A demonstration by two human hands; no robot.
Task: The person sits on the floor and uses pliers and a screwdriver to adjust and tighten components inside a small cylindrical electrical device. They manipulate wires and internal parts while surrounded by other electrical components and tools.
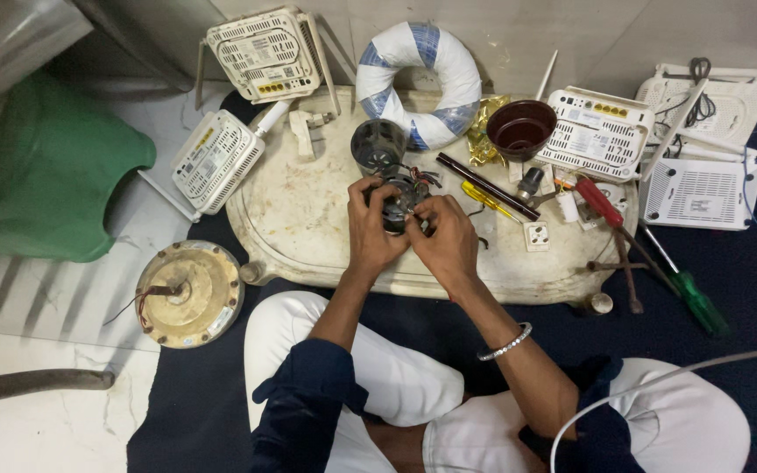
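Note:
Both my hands meet over a small round motor stator (400, 194) with coloured wires, held above a worn cream oval tray (308, 219). My left hand (370, 229) grips its left side. Fingers of my right hand (444, 238) pinch at its right edge. A dark metal can-shaped housing (378, 144) stands just behind the stator. A thin bracelet sits on my right wrist.
On the tray lie a blue-and-white tape ring (418, 83), a brown bowl (520, 128), a black rod (486, 186), a yellow-handled tool (484, 199) and a red-handled screwdriver (599, 201). White routers (266, 54) surround it. A round fan motor (190, 293) lies left, a green-handled screwdriver (698, 302) right.

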